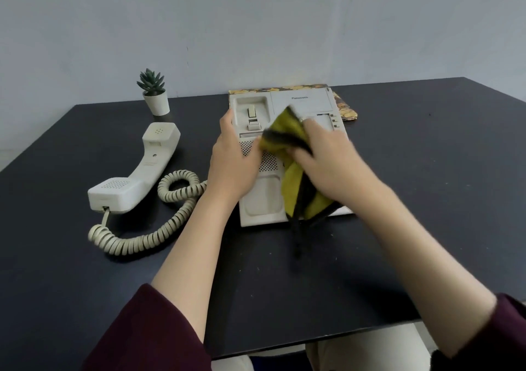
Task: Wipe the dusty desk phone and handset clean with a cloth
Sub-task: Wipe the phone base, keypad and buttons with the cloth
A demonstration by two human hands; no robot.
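A cream desk phone base (263,199) lies flat on the black desk (412,199). Its handset (142,171) lies off the cradle to the left, joined to the base by a coiled cord (159,228). My right hand (327,154) grips a yellow and black cloth (287,137) bunched over the middle of the base; a tail of the cloth hangs down over the base's front edge. My left hand (232,157) rests on the base's left side, thumb over the speaker grille, fingers around the left edge.
A small potted succulent (153,93) stands at the back left. A yellow patterned pad (343,108) lies under the phone's far right corner. The wall runs right behind the desk. The desk's front edge is close to my body.
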